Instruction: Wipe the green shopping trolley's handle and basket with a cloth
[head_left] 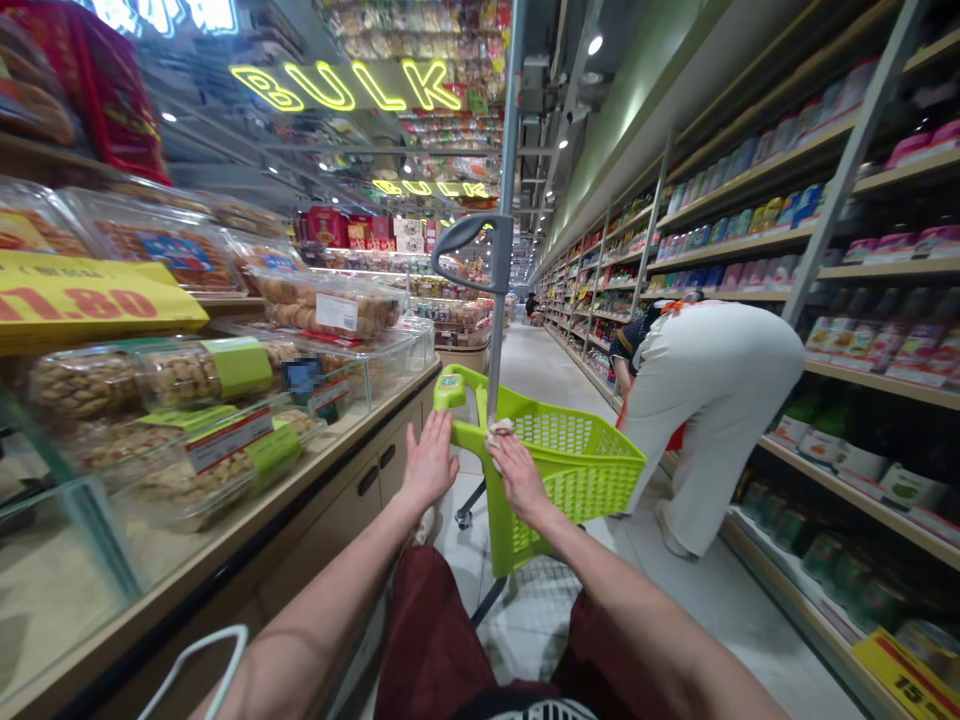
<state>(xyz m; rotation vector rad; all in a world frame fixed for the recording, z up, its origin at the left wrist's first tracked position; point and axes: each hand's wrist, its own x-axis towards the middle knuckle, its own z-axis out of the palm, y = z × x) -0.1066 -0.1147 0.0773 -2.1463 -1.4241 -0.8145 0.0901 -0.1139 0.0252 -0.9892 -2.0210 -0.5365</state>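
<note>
I judge the green cart (592, 465), at twelve o'clock, light, stiff plastic, best held by its rim (470, 436). My left hand (433, 465) rests there, its grip loosely spread; my right hand (521, 472) grips a soft-looking pale cloth (500, 429).

We could pass far along the aisle floor (517, 350), but the green cart (600, 435) blocks us near, the counter (330, 515) left, a stooping person (712, 380) right, perhaps another figure (532, 306) far.

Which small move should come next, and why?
Perhaps have the right hand slide its crumpled whitish cloth along the lime-green plastic cart: the cloth is already at the cart's edge, beside the tall grey pole, and the left hand rests on the cart.
</note>
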